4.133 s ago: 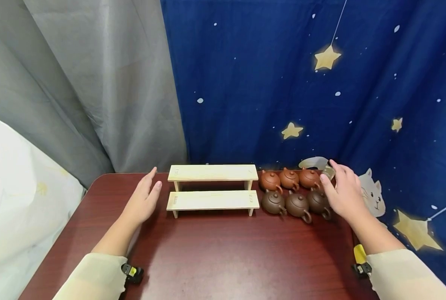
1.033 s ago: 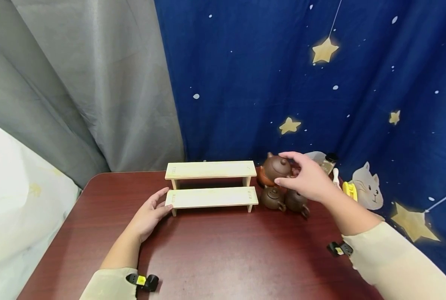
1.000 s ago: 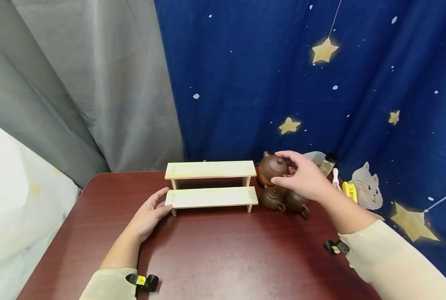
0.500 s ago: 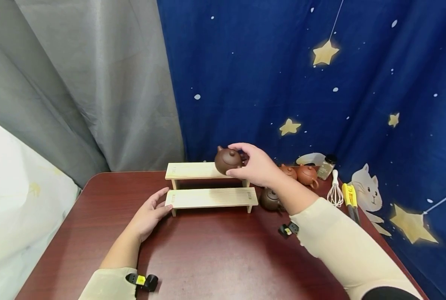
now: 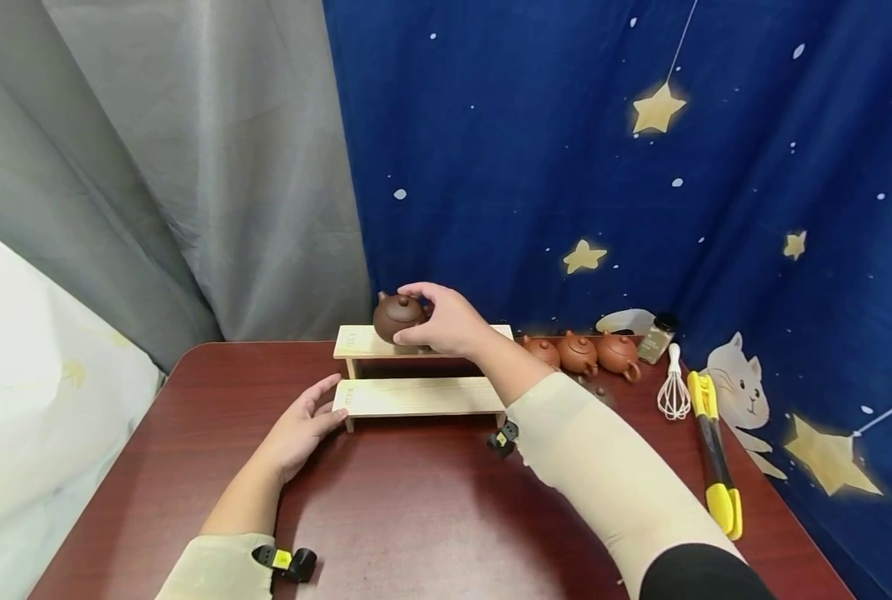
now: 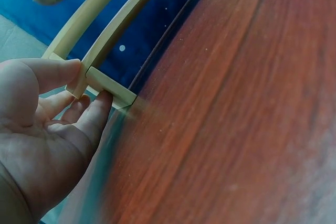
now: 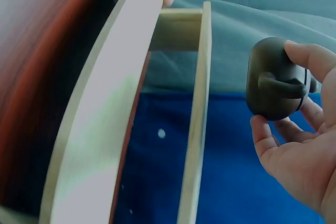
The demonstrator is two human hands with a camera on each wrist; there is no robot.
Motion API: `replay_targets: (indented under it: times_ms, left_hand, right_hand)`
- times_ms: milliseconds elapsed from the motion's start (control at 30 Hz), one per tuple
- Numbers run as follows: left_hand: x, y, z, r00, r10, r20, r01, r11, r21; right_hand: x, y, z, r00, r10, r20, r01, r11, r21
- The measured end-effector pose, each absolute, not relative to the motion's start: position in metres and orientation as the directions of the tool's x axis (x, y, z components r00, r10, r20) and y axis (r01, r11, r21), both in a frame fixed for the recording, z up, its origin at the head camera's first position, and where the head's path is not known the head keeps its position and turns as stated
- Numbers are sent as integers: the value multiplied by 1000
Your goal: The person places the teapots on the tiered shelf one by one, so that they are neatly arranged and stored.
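My right hand [image 5: 448, 321] grips a dark brown teapot [image 5: 398, 315] round its body, over the left part of the upper wooden shelf [image 5: 466, 349]. In the right wrist view the teapot [image 7: 273, 80] shows a gap between it and the shelf board [image 7: 195, 140]; its handle faces the camera. With thumb on the board and fingers at its end and leg, my left hand [image 5: 301, 431] pinches the left end of the lower wooden shelf [image 5: 423, 397]. The left wrist view shows this pinch of thumb and fingers [image 6: 58, 114] up close.
Three reddish-brown teapots [image 5: 578, 353] stand right of the shelves. A dark teapot [image 5: 598, 392] is mostly hidden behind my right sleeve. Farther right are a jar with a black lid [image 5: 656, 337], a white whisk [image 5: 674, 387] and yellow-and-black tongs [image 5: 714, 450]. Curtains hang behind the table.
My right hand reached in from the right, took a dark teapot from the group and carried it left over the upper shelf. My left hand moved onto the lower shelf's left end and stayed there.
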State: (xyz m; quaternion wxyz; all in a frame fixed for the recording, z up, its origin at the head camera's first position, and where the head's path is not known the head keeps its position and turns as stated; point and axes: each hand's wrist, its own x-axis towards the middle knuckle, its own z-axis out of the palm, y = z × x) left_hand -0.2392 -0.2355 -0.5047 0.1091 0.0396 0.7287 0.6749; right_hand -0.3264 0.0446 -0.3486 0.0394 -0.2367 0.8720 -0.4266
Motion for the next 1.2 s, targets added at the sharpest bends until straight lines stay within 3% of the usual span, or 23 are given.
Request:
replay_targets:
  times_ms: [700, 967, 1200]
  left_hand:
    - [-241, -236, -507, -971, 220, -90, -71, 93, 993]
    - [-240, -237, -505, -971, 224, -89, -72, 84, 994]
    - [-239, -236, -507, -972, 219, -90, -74, 83, 994]
  right_hand:
    - [-341, -5, -385, -895, -432, 110, -359, 553, -752]
    - [-325, 8, -386, -891, -431, 141, -376, 526, -763]
    - [-291, 50, -378, -906, -362, 218, -366, 417, -832]
